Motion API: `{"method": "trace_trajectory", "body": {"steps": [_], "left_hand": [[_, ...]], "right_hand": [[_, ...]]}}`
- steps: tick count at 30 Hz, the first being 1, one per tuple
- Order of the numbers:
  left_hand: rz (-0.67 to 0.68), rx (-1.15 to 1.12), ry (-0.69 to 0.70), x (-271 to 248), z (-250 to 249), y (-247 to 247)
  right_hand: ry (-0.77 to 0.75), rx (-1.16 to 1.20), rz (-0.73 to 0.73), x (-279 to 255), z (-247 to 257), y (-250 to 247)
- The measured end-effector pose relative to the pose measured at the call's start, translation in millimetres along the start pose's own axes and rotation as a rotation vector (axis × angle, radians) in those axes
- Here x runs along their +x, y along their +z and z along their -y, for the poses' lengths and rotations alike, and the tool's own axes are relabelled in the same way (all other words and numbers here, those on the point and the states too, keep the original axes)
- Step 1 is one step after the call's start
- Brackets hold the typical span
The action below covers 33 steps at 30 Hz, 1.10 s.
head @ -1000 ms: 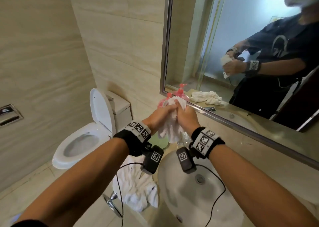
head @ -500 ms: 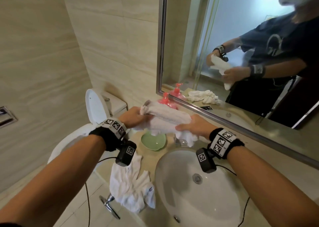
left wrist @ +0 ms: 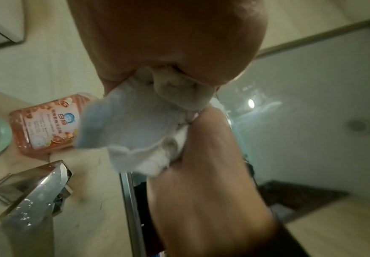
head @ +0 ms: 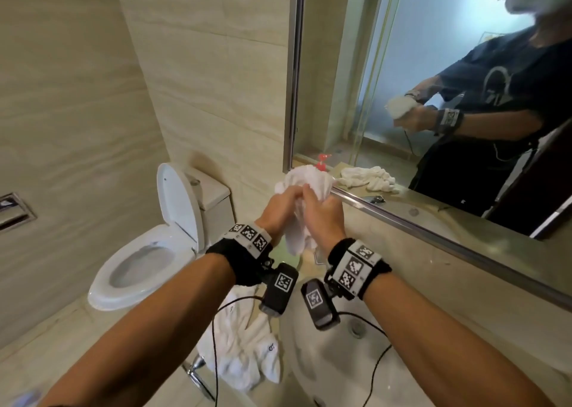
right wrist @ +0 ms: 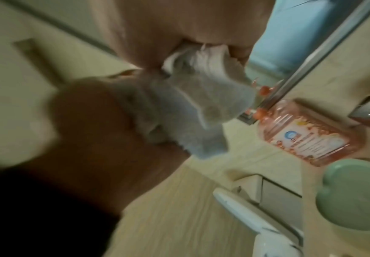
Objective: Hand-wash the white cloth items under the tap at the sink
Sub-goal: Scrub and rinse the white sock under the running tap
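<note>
Both hands are pressed together around one bunched white cloth [head: 305,184] held above the counter behind the sink [head: 337,366]. My left hand [head: 280,204] grips its left side and my right hand [head: 322,210] grips its right side, with cloth bulging above the fingers and hanging below. The left wrist view shows the same white cloth [left wrist: 135,125] squeezed between the two hands; in the right wrist view the cloth [right wrist: 193,104] is blurred. A second white cloth [head: 244,354] lies crumpled on the counter left of the sink. The steel tap [left wrist: 36,191] stands below, no water visible.
A pink soap bottle [left wrist: 45,125] and a green dish [right wrist: 355,196] stand on the counter by the wall. The mirror [head: 433,97] runs along the back and reflects a person. An open toilet [head: 148,252] is to the left. Wrist camera cables [head: 376,372] hang over the sink.
Half a second ago the cloth was stretched out between my separated hands; now the hands have come together and bunched it, as they were a second ago.
</note>
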State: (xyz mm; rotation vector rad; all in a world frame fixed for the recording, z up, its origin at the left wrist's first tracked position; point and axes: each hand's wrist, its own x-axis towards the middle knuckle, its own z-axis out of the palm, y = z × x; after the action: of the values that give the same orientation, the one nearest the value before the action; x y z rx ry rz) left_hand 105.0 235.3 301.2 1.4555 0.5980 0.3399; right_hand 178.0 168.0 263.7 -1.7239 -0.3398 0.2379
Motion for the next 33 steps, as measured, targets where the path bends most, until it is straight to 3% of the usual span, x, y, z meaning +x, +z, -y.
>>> {"method": "trace_trajectory", "body": {"steps": [4, 8, 11, 14, 16, 18, 21, 23, 25, 29, 33], "left_hand": [[0.073, -0.012, -0.056, -2, 4, 1], [0.044, -0.111, -0.071, 2, 3, -5], [0.257, -0.112, -0.138, -2, 15, -4], [0.395, 0.127, -0.136, -1, 31, -5], [0.424, 0.513, -0.048, 11, 46, -14], [0.399, 0.864, 0.008, 21, 67, -27], [0.376, 0.793, 0.022, 26, 100, -35], [0.411, 0.711, -0.079, 29, 122, -25], [0.446, 0.777, -0.149, 36, 147, -8], [0.565, 1.022, -0.141, 51, 196, 23], [0.622, 1.002, -0.095, 69, 232, 47]], "right_hand": [[0.021, -0.011, 0.009, 0, -1, -2], [0.001, -0.007, 0.091, -6, -5, 2], [0.072, -0.077, 0.164, 0, -10, -14], [0.054, -0.269, 0.24, 4, -22, -42], [-0.022, -0.42, 0.352, 4, -44, -60], [-0.05, -0.642, 0.562, 1, -66, -81], [0.065, -0.852, 0.808, -4, -100, -106], [0.123, -0.898, 0.84, -4, -128, -116], [0.163, -1.013, 0.861, 4, -156, -124], [0.266, -1.076, 0.889, 29, -196, -131], [0.228, -1.027, 0.793, 61, -211, -129]]}}
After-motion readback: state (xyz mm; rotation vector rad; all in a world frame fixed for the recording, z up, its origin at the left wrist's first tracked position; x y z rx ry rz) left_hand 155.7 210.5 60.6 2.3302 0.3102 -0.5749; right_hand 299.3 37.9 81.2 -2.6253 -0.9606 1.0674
